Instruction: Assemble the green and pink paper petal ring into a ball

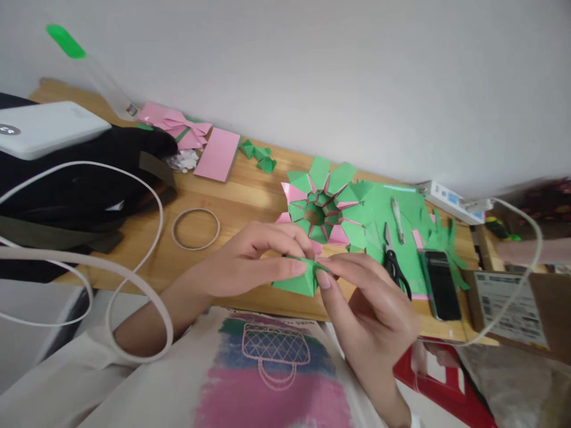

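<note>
A folded green paper piece [300, 285] is pinched between my two hands at the table's front edge. My left hand [256, 261] grips it from the left, thumb laid along its top. With thumb and forefinger, my right hand [363, 291] squeezes its right end; the fingers partly cover the fold. Just beyond my hands stands a ring-shaped paper flower [328, 181] of green and pink folded pieces, with a hole in its middle.
Scissors [391, 258], a craft knife [397, 220] and a phone [441, 285] lie on or beside green paper at right. Small green folds [263, 156], a pink paper stack [218, 154] and a tape ring [195, 228] are at left. A white cable [156, 208] loops near my left arm.
</note>
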`<state>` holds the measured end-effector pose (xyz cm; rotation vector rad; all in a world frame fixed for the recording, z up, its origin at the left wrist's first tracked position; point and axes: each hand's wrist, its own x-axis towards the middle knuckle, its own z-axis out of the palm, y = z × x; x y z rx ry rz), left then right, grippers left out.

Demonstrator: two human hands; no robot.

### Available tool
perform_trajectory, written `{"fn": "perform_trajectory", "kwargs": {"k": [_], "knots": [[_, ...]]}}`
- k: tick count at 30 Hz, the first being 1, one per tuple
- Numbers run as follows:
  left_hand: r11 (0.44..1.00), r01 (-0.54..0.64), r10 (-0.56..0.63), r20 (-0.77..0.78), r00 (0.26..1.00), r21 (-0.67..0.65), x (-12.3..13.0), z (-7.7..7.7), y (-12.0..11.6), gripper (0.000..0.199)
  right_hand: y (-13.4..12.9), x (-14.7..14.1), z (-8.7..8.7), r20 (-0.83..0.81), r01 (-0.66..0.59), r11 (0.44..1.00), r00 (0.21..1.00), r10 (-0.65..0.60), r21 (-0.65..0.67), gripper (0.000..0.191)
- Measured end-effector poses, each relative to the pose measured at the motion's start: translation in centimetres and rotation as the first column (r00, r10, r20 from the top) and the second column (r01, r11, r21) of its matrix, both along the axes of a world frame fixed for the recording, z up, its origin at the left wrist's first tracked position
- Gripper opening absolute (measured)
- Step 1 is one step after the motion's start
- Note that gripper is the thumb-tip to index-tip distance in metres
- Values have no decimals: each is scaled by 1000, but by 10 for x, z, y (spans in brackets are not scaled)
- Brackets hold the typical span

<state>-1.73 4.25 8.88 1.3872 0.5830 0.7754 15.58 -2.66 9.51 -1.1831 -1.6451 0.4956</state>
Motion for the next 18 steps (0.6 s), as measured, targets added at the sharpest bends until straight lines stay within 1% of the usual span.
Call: {"fn": "perform_trajectory", "kwargs": {"k": [3,6,10,14,16,18], "knots": [[1000,-28,28,7,1000,-13,2,2,-2,32,-2,2,3,137,24,995,990,-38,101,32],[999,-53,53,-8,999,-11,3,4,-4,30,-3,6,7,245,-12,985,969,-30,170,35],[998,-54,55,-9,998,44,2,7,-6,26,-5,13,10,352,-118,973,935,41,199,46],[992,-69,70,-6,998,110,0,8,-7,23,-7,17,8,406,-167,963,911,68,214,51],[986,-86,88,-8,996,141,-1,7,-7,21,-5,15,10,417,-159,969,906,67,191,48],[981,-100,102,-4,995,167,-2,6,-8,19,-2,13,14,402,-135,977,914,59,164,39]]}}
